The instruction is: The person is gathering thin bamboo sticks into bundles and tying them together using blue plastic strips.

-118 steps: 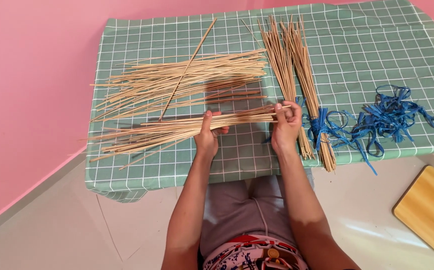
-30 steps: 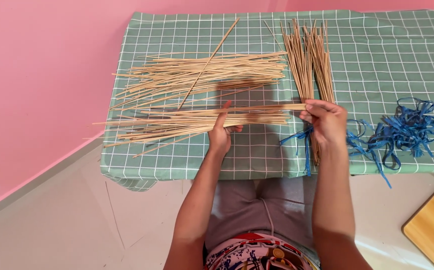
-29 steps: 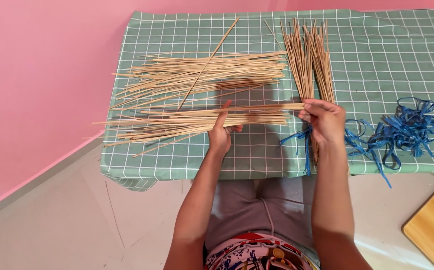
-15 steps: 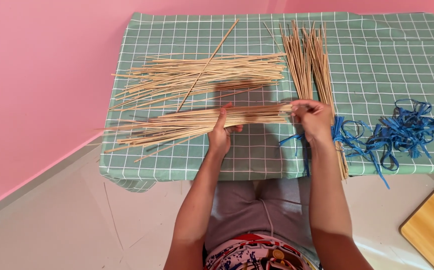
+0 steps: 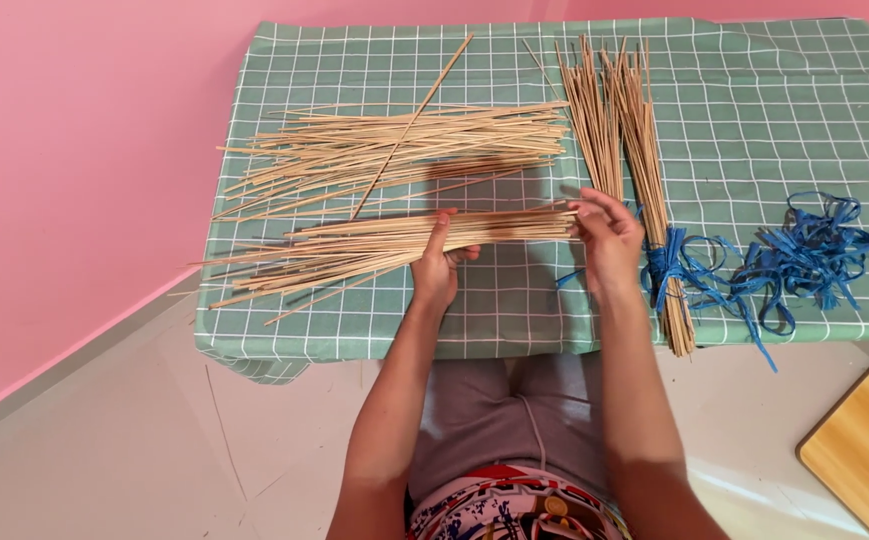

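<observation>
Observed from the head view, over a tabletop (image 5: 354, 320) under a green checked cloth.

Left hand (image 5: 436, 272): closed around a bundle of thin pale sticks (image 5: 354, 245), gripping near its middle, thumb over the top. Right hand (image 5: 609, 235): fingers curled loosely at the bundle's right end, touching the stick tips; whether pinching or merely squaring the ends, cannot tell.

Bundle's long axis: running nine o'clock to three o'clock across the near part of the tabletop, slightly raised toward three. Left end fanned out loose, overhanging the cloth's edge at about eight o'clock. Bundle lying between the two hands, directly at twelve o'clock from the torso; left hand the nearer to its middle, right hand at its end.

Also present: a second loose pile of sticks (image 5: 404, 150) at twelve o'clock from the left hand, just beyond the held bundle, same general axis, with a single stick (image 5: 424, 110) lying slantwise over it. A tied bundle (image 5: 624, 140) at one o'clock from the right hand, axis roughly twelve to six, bound with blue strip (image 5: 666, 262) just beside the right wrist. A tangle of blue strips (image 5: 804, 255) at three o'clock, well apart from the hands. A wooden board (image 5: 864, 450) on the floor at five o'clock, cut off by the frame.

Hidden: underside of the held bundle, palm contact of both hands, any tie beneath the right hand.
</observation>
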